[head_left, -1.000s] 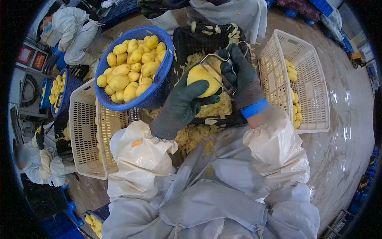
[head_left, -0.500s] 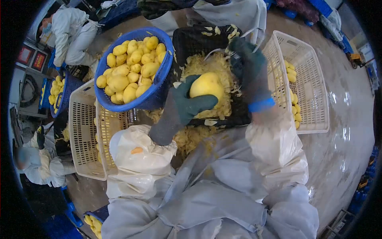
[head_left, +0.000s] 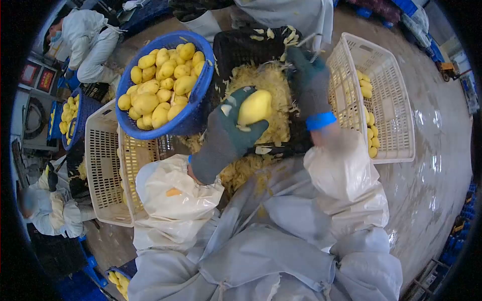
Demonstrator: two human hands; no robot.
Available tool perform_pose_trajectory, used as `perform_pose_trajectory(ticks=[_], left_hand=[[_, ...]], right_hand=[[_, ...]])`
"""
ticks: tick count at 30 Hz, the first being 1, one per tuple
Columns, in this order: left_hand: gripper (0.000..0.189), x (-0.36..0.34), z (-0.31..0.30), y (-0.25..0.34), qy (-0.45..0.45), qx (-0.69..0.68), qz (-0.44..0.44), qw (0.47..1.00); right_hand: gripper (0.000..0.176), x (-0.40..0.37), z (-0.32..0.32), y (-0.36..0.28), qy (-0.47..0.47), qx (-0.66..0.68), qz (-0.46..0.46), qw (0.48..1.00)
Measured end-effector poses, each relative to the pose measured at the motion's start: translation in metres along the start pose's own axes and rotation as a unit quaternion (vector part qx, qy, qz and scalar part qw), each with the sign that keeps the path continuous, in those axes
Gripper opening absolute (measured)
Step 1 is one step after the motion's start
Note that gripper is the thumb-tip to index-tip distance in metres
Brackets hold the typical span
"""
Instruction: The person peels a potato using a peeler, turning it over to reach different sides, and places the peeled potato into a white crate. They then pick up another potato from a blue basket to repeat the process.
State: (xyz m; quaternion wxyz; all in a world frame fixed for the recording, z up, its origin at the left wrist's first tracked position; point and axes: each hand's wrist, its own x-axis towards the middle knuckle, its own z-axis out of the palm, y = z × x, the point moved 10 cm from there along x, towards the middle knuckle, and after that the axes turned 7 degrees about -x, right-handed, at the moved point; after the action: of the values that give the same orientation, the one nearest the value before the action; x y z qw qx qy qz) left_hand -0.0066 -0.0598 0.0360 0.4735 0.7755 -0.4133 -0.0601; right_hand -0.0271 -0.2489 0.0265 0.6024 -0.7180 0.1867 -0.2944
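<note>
My left hand (head_left: 236, 123), in a dark green and grey glove with bits of peel stuck to it, is closed around a large peeled yellow potato (head_left: 254, 108). The potato is above a black crate (head_left: 236, 52) filled with peelings (head_left: 273, 83). To the right, above the crate's far right side, my gloved right hand (head_left: 307, 70) is closed on a thin metal peeler (head_left: 315, 42), mostly hidden by the glove and blurred. Its wrist carries a blue band. The two hands are apart.
A blue basket (head_left: 200, 105) heaped with peeled potatoes (head_left: 160, 83) stands left of the crate. White crates flank me, at left (head_left: 103, 185) and right (head_left: 394, 110), the right one holding potatoes. Two people in white work at the left. The floor (head_left: 432, 135) looks wet.
The potato has turned in my left hand and now points upward with its narrower side showing. My right hand has shifted slightly left. The whole view has moved a little.
</note>
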Motion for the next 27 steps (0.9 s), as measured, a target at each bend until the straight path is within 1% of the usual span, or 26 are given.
perform_pose_trajectory(ticks=[1,2,3,4,5,6,7,8,9,10,11,13,14,15,16,17,18,19,20,21,22,23,24,25,26,27], left_hand=[[0.058,-0.001,-0.011,0.016,0.066,-0.001,0.092,0.994],[0.058,0.002,-0.014,0.015,0.067,0.002,0.097,0.993],[0.058,0.003,-0.018,0.014,0.076,0.02,0.108,0.991],[0.058,0.001,-0.018,0.014,0.084,0.035,0.114,0.989],[0.058,-0.001,-0.016,0.014,0.088,0.047,0.121,0.988],[0.058,0.0,-0.012,-0.002,0.052,-0.002,-0.014,0.999],[0.058,0.0,-0.009,-0.003,0.046,-0.003,-0.015,0.999],[0.057,0.001,-0.01,0.003,0.059,-0.008,0.021,0.998],[0.056,0.001,-0.014,0.01,0.076,-0.011,0.058,0.995],[0.057,0.003,-0.014,0.006,0.055,-0.052,0.014,0.997],[0.057,0.007,-0.02,0.01,0.056,-0.049,0.019,0.997],[0.051,0.008,-0.007,-0.008,-0.017,-0.198,-0.1,0.975],[0.051,0.007,-0.006,-0.01,-0.018,-0.2,-0.102,0.974],[0.049,0.001,0.004,-0.024,-0.024,-0.322,-0.178,0.93],[0.047,-0.007,0.017,-0.035,-0.029,-0.435,-0.251,0.864],[0.047,-0.008,0.021,-0.036,-0.032,-0.435,-0.252,0.864],[0.045,-0.008,0.023,-0.038,-0.016,-0.465,-0.252,0.848],[0.043,-0.006,0.022,-0.038,0.001,-0.495,-0.25,0.832],[0.043,-0.005,0.019,-0.035,0.002,-0.494,-0.247,0.833],[0.043,-0.005,0.016,-0.026,-0.019,-0.5,-0.237,0.833],[0.042,-0.004,0.013,-0.02,-0.038,-0.506,-0.225,0.832],[0.042,-0.003,0.011,-0.022,-0.034,-0.507,-0.223,0.832],[0.043,-0.004,0.012,-0.025,-0.029,-0.522,-0.227,0.821],[0.044,-0.005,0.015,-0.028,-0.029,-0.537,-0.233,0.811],[0.045,-0.004,0.019,-0.026,-0.046,-0.557,-0.226,0.798],[0.045,-0.006,0.02,-0.025,-0.049,-0.557,-0.229,0.797]], right_hand=[[0.021,0.01,-0.02,0.0,0.054,0.005,-0.025,0.998],[0.022,0.015,-0.036,0.002,0.111,0.013,-0.05,0.993],[0.022,0.013,-0.031,-0.009,0.108,0.014,-0.053,0.993],[0.019,0.003,-0.016,-0.013,0.055,0.056,0.033,0.996],[0.016,-0.012,-0.001,-0.013,0.007,0.098,0.121,0.988],[0.014,-0.026,0.012,-0.011,-0.04,0.106,0.189,0.976],[0.014,-0.026,0.01,0.002,-0.036,0.106,0.192,0.975],[0.014,-0.012,-0.001,0.007,0.002,0.05,0.093,0.994],[0.015,0.001,-0.009,0.009,0.037,-0.008,-0.012,0.999],[0.022,0.019,-0.027,0.021,0.088,-0.051,-0.077,0.992],[0.022,0.019,-0.026,0.013,0.089,-0.048,-0.081,0.992],[0.02,0.006,-0.013,0.004,0.015,0.032,0.018,0.999],[0.019,-0.014,0.005,-0.01,-0.015,0.085,0.074,0.994],[0.018,-0.026,0.019,-0.004,-0.021,0.141,0.182,0.973],[0.02,-0.026,0.017,0.002,-0.004,0.126,0.192,0.973],[0.022,-0.021,0.015,0.01,0.013,0.111,0.2,0.973],[0.022,-0.012,0.015,0.021,0.012,0.111,0.198,0.974],[0.024,0.001,0.001,0.024,0.074,0.099,0.146,0.981],[0.026,0.007,-0.017,0.026,0.139,0.088,0.095,0.982],[0.026,0.005,-0.025,0.024,0.143,0.092,0.096,0.981],[0.026,0.004,-0.025,0.018,0.108,0.117,0.11,0.981],[0.027,0.002,-0.019,0.012,0.066,0.137,0.124,0.981],[0.027,-0.001,-0.009,-0.012,0.025,0.063,0.029,0.997],[0.027,-0.005,-0.006,-0.01,0.024,0.059,0.031,0.998],[0.021,-0.009,0.001,-0.006,-0.001,0.027,0.026,0.999],[0.017,-0.013,0.007,-0.001,-0.026,-0.002,0.021,0.999]])
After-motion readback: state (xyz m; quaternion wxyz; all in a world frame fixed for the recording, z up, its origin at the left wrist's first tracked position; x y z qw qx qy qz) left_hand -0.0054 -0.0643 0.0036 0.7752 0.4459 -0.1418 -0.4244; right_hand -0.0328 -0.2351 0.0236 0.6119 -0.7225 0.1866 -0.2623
